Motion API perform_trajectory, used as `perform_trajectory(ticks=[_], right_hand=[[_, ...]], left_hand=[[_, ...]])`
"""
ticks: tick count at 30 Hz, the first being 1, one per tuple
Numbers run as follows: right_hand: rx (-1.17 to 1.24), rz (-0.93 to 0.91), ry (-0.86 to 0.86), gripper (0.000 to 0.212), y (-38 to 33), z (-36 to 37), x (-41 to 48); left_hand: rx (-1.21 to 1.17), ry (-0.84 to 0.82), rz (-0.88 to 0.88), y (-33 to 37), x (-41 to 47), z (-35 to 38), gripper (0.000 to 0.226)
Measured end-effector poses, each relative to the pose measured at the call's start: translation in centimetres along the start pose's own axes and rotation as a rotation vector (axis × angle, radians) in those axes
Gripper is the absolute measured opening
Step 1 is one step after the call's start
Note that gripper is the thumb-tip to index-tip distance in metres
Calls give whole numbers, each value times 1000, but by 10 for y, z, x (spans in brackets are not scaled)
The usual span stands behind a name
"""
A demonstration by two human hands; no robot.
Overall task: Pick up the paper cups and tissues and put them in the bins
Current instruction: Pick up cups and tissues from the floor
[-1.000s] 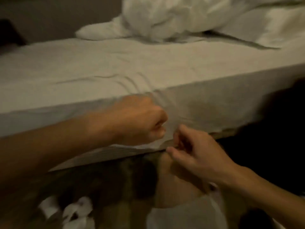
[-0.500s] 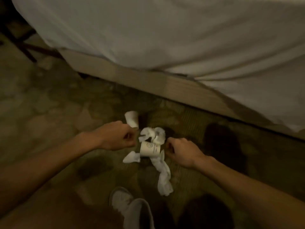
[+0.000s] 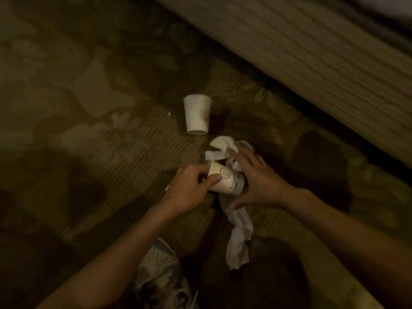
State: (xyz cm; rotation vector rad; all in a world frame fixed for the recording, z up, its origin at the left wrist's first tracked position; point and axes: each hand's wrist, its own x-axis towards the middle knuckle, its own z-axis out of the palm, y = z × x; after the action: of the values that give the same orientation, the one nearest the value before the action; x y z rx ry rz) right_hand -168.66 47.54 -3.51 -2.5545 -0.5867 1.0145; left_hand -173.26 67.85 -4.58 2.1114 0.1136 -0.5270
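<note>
Hands closer since earlier: left hand (image 3: pixel 191 192) grips toppled printed cup (image 3: pixel 225 180), long axis left-right; right hand (image 3: pixel 256 181) open, spread over tissues (image 3: pixel 223 148); plain cup (image 3: pixel 197 114) farther.

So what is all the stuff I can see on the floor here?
Paper cups: two, white. One lies alone on the carpet, farther from the person; one with a printed mark lies on its side between the hands.
Tissues: at least two, white. A crumpled one just beyond the marked cup; a long twisted strip trailing toward the person.
Carpet: one, brownish, patterned, under everything.
Bed base: one, pale, ribbed, upper right.
Shoe: one, light, bottom centre.
Left hand: grip closed on the marked cup.
Right hand: fingers spread, over the tissues beside that cup.
</note>
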Motion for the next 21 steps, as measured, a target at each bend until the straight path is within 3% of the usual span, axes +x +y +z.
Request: perform_trajectory(ticks=[4,9,13,17,21], right_hand=[[103,32,-48,122,3,-2,17],[244,111,93,67,-7,-16,34],[233,158,73,66,-11,-18,44],[392,150,196,46,-14,-16,50],[628,258,192,68,-13,-16,53]], left_hand=[[51,139,28,0,-10,-46,16],[468,335,91,-5,-11,-91,31],[717,391,111,-12,-3,-94,30],[717,421,168,-16,-1,-90,34],[662,457,218,-16,-7,-80,42]])
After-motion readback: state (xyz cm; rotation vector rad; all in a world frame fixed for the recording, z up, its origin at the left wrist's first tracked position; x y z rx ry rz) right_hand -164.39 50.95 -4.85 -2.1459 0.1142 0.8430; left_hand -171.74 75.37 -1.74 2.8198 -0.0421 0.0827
